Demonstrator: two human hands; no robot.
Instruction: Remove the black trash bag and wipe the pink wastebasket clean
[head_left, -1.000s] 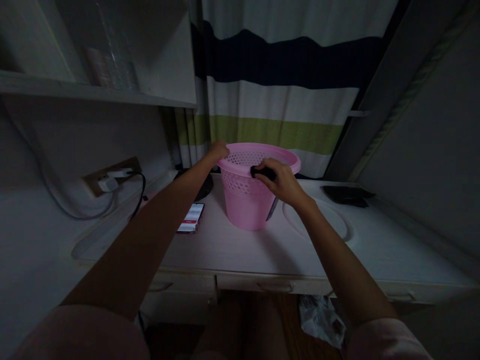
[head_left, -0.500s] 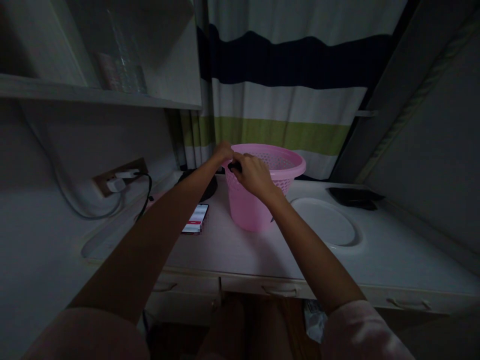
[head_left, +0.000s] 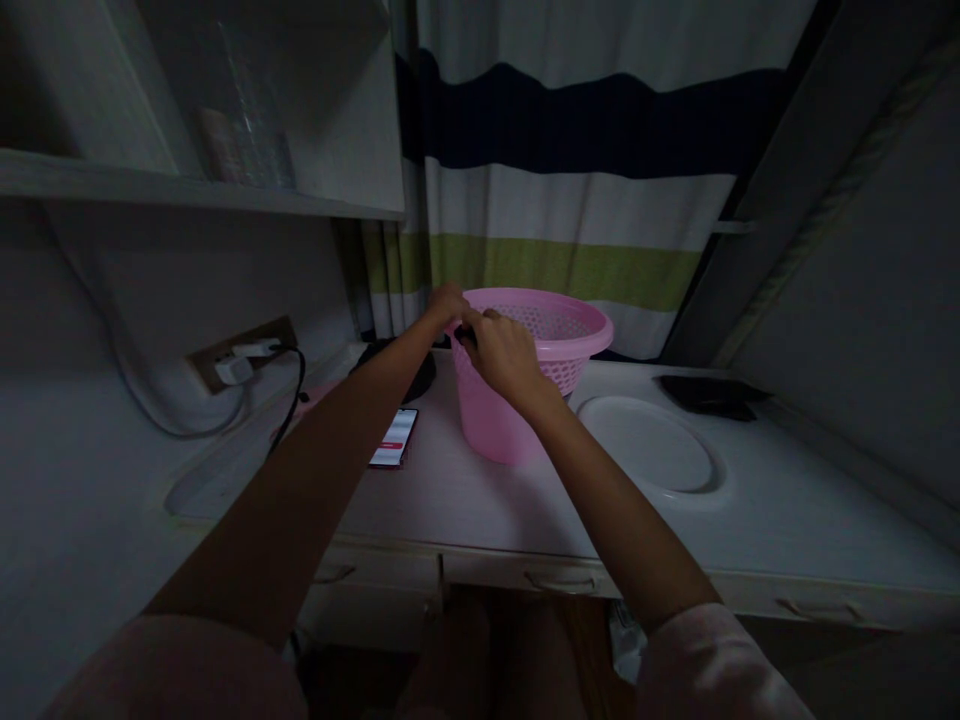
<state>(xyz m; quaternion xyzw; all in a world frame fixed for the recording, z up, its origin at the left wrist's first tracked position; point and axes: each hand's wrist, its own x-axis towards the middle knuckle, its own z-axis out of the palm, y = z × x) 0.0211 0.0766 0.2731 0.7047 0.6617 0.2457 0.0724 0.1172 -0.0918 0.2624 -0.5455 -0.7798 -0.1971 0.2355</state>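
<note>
A pink plastic basket point(head_left: 495, 425) with a lattice upper wall stands upright on the white desk. My left hand point(head_left: 448, 302) is closed at its left rim, the fingers partly hidden behind the rim and my other hand. Close beside it, my right hand point(head_left: 506, 350) is closed around a small black object point(head_left: 466, 334) against the upper left of the basket. Only the black end shows between thumb and fingers, so its kind is unclear. The basket's inside is mostly out of sight.
A lit phone point(head_left: 394, 438) lies left of the basket, near a dark round item point(head_left: 420, 375). To the right are a white round lid or tray point(head_left: 649, 445) and a flat black item point(head_left: 709, 393). Plugs point(head_left: 234, 371) fill a wall socket; a shelf point(head_left: 322, 205) overhangs the left.
My right hand has turned slightly and the black object shows less. A thin grey tip seen earlier beside my right forearm is out of sight. My left hand stays at the rim.
</note>
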